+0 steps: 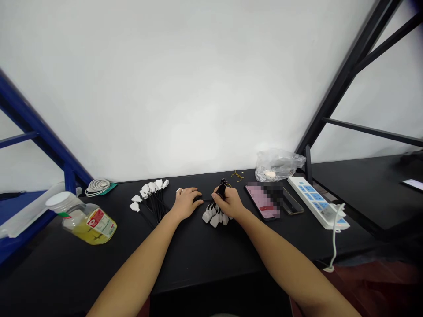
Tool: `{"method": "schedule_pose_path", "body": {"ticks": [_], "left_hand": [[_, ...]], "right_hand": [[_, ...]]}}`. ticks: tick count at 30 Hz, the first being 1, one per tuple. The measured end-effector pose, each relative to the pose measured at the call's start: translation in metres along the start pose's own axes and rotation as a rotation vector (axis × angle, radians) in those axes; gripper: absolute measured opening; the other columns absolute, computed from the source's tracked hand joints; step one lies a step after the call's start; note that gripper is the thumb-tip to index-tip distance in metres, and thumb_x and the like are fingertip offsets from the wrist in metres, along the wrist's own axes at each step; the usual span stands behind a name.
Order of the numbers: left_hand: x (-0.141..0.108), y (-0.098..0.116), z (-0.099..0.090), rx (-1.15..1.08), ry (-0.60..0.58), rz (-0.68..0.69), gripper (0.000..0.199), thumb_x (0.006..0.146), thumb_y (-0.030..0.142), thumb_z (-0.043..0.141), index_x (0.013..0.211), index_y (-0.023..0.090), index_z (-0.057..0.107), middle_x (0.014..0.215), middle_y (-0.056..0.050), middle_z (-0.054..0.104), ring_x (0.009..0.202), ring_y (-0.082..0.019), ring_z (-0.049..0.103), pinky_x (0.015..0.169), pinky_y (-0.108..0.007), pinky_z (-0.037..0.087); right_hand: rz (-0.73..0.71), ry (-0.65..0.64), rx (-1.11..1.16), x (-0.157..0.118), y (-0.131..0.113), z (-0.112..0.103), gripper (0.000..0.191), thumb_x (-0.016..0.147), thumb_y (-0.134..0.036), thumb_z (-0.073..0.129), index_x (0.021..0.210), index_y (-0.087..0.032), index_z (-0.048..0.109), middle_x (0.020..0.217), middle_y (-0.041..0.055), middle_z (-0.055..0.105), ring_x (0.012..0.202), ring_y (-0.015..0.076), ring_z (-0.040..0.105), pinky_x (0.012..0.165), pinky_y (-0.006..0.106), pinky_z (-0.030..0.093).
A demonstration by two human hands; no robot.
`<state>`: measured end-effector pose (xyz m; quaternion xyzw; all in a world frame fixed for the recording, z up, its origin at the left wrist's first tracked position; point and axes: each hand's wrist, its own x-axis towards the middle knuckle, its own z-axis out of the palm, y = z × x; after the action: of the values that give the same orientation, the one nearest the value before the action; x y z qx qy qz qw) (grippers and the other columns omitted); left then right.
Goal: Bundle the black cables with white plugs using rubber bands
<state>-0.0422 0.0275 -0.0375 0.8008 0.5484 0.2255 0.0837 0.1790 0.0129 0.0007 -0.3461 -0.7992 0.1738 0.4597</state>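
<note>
My right hand [229, 202] is closed around a bundle of black cables [221, 188], whose white connectors [216, 216] hang below it over the black table. My left hand [188, 202] rests low over the table, left of the bundle, its fingers bent towards the right. A white piece [179, 191] shows at the back of that hand; a thin black cable seems to run from its fingers towards the bundle, but the grip is too small to make out. More black cables with white connectors [152, 187] lie fanned out left of my left hand.
On the left of the table [194, 264] stand a jar of yellow liquid [94, 224] and a coiled white cable [98, 186]. Two phones [262, 200], a clear plastic bag [279, 165] and a white power strip [315, 201] lie on the right. A wall rises behind.
</note>
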Motion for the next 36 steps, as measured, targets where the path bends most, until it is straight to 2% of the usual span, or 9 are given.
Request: {"method": "schedule_pose_path", "body": {"ticks": [4, 6, 9, 13, 17, 22, 27, 32, 36], "left_hand": [[0.0, 0.002, -0.004, 0.017, 0.033, -0.062, 0.011, 0.092, 0.029, 0.06, 0.085, 0.024, 0.067, 0.098, -0.004, 0.072, 0.104, -0.027, 0.064, 0.114, -0.063, 0.021], [0.001, 0.005, -0.008, -0.102, 0.119, -0.106, 0.014, 0.094, 0.031, 0.055, 0.087, 0.022, 0.065, 0.089, -0.003, 0.071, 0.094, -0.024, 0.065, 0.108, -0.054, 0.034], [0.002, 0.01, -0.015, -0.401, 0.281, -0.142, 0.021, 0.096, 0.038, 0.051, 0.093, 0.02, 0.062, 0.084, -0.003, 0.069, 0.08, -0.02, 0.065, 0.084, -0.035, 0.05], [-0.004, 0.026, -0.018, -0.567, 0.375, 0.024, 0.022, 0.096, 0.038, 0.054, 0.091, 0.019, 0.063, 0.082, -0.002, 0.068, 0.075, -0.016, 0.063, 0.074, -0.028, 0.049], [-0.011, 0.044, -0.013, -0.557, 0.301, 0.198, 0.02, 0.095, 0.034, 0.056, 0.086, 0.019, 0.064, 0.078, -0.001, 0.064, 0.072, -0.014, 0.058, 0.071, -0.025, 0.046], [-0.008, 0.04, -0.007, -0.575, 0.239, 0.194, 0.026, 0.096, 0.038, 0.055, 0.084, 0.018, 0.066, 0.079, -0.002, 0.063, 0.071, -0.014, 0.056, 0.069, -0.025, 0.045], [-0.006, 0.031, -0.004, -0.572, 0.022, 0.228, 0.032, 0.091, 0.046, 0.062, 0.107, 0.019, 0.068, 0.099, -0.007, 0.068, 0.094, -0.022, 0.063, 0.086, -0.033, 0.049], [-0.01, 0.05, 0.006, -0.716, -0.094, 0.099, 0.067, 0.063, 0.04, 0.089, 0.121, 0.019, 0.063, 0.115, -0.01, 0.071, 0.106, -0.028, 0.065, 0.094, -0.039, 0.051], [-0.011, 0.062, 0.013, -0.845, -0.099, 0.023, 0.043, 0.065, 0.023, 0.083, 0.104, 0.016, 0.068, 0.1, -0.009, 0.075, 0.091, -0.023, 0.069, 0.079, -0.032, 0.055]], "right_hand": [[0.0, -0.002, 0.015, 0.001, -0.003, -0.001, 0.015, 0.089, -0.03, 0.059, 0.08, -0.02, 0.065, 0.069, 0.0009, 0.065, 0.061, 0.0149, 0.06, 0.062, 0.026, 0.044], [-0.001, -0.001, 0.012, 0.001, -0.004, -0.001, 0.015, 0.088, -0.029, 0.059, 0.08, -0.02, 0.066, 0.069, 0.0008, 0.065, 0.061, 0.0147, 0.06, 0.061, 0.025, 0.044], [0.006, 0.014, 0.007, 0.001, -0.004, 0.0, 0.014, 0.088, -0.029, 0.06, 0.08, -0.019, 0.067, 0.069, 0.001, 0.066, 0.062, 0.0148, 0.061, 0.062, 0.025, 0.044], [0.033, 0.024, -0.001, 0.0, -0.002, 0.003, 0.014, 0.089, -0.03, 0.061, 0.082, -0.02, 0.068, 0.073, 0.0014, 0.068, 0.065, 0.0152, 0.063, 0.064, 0.025, 0.045], [0.047, 0.024, 0.007, 0.0, 0.003, 0.004, 0.017, 0.091, -0.034, 0.062, 0.096, -0.02, 0.07, 0.081, 0.0023, 0.071, 0.072, 0.0166, 0.066, 0.069, 0.026, 0.048], [0.015, -0.027, 0.062, 0.002, 0.005, 0.003, 0.022, 0.095, -0.039, 0.059, 0.095, -0.019, 0.069, 0.082, 0.0027, 0.07, 0.073, 0.0168, 0.066, 0.07, 0.027, 0.048], [0.033, -0.054, 0.082, 0.003, 0.001, 0.004, 0.021, 0.096, -0.036, 0.056, 0.095, -0.02, 0.069, 0.085, 0.0035, 0.071, 0.079, 0.0179, 0.066, 0.073, 0.028, 0.048], [0.035, -0.038, 0.094, 0.004, -0.006, 0.011, 0.029, 0.098, -0.04, 0.05, 0.084, -0.018, 0.064, 0.078, 0.003, 0.064, 0.07, 0.0161, 0.059, 0.067, 0.028, 0.046], [0.038, -0.1, 0.102, 0.007, -0.009, 0.014, 0.035, 0.096, -0.044, 0.051, 0.074, -0.018, 0.058, 0.071, 0.0008, 0.056, 0.065, 0.0142, 0.052, 0.062, 0.026, 0.042]]}}
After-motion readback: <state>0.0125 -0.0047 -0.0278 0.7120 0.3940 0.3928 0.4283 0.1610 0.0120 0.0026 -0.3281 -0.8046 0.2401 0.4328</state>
